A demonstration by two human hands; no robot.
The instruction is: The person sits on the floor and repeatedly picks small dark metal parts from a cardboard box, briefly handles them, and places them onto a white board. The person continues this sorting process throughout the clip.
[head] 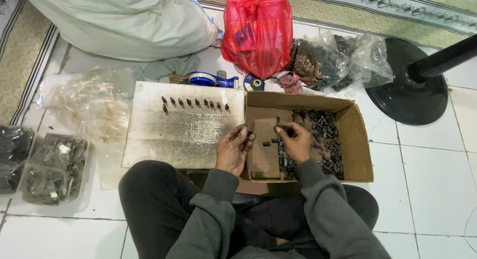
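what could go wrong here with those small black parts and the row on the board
1. The row of small parts stands near the far edge of the flat board; a bump from a sleeve might topple them.
2. Both the left hand and the right hand pinch tiny pieces over the cardboard box; one could slip and get lost among the loose black parts.
3. The red bag leans close behind the box and might slump into it.

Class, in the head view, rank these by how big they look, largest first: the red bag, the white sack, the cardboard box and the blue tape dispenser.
1. White sack, though cut off by the frame edge.
2. Cardboard box.
3. Red bag, clearly smaller than the box.
4. Tape dispenser, by far the smallest.
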